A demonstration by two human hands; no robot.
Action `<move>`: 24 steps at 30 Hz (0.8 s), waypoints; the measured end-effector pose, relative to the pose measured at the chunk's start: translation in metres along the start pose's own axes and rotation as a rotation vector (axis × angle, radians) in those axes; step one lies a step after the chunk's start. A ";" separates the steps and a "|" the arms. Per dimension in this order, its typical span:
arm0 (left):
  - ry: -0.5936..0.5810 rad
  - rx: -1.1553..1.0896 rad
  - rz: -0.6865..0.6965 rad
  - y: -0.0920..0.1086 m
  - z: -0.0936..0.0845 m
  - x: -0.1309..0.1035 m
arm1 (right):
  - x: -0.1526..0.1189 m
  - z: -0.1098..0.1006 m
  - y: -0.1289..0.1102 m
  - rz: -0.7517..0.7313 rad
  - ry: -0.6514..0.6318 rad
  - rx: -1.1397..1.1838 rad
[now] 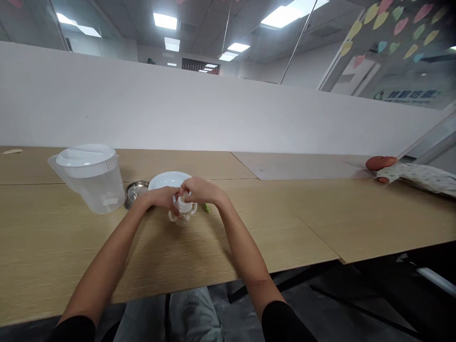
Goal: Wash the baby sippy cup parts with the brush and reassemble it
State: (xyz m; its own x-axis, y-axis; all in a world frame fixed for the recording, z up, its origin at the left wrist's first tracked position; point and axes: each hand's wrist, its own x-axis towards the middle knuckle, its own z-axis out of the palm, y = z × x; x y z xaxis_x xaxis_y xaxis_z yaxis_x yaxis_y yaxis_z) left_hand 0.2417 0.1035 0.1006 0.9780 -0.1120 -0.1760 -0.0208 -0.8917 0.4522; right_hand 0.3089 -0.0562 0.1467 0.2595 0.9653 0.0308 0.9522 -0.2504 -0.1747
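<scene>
A small clear baby bottle with a white collar and two side handles stands on the table in front of me. My left hand is closed around its left side near the collar. From above, my right hand pinches the pale teat at the top of the bottle. Just behind both hands is a white plate, its front partly hidden by them. A round metal bowl sits left of my left hand. A slim green object pokes out beside my right wrist; I cannot make out its kind.
A translucent lidded pitcher stands on the wooden table to the left. A flat pale piece lies at the far left. At the far right lies a doll in spotted cloth. A white wall runs behind the table.
</scene>
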 end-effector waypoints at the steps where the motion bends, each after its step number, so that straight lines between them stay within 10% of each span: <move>1: -0.004 -0.004 0.009 0.000 0.000 0.000 | 0.000 0.000 -0.001 0.006 0.005 -0.026; 11: 0.029 0.049 -0.077 -0.003 0.005 0.005 | 0.024 0.033 -0.014 0.255 0.095 -0.239; 24: -0.003 0.004 -0.065 0.001 0.003 0.002 | -0.001 0.000 0.002 0.182 -0.158 0.063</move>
State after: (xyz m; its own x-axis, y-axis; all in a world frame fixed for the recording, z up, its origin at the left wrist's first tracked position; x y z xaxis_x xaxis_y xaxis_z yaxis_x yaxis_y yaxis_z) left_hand 0.2426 0.1013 0.0977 0.9767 -0.0553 -0.2073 0.0418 -0.8987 0.4367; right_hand 0.3106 -0.0579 0.1459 0.3922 0.9058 -0.1603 0.8791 -0.4204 -0.2247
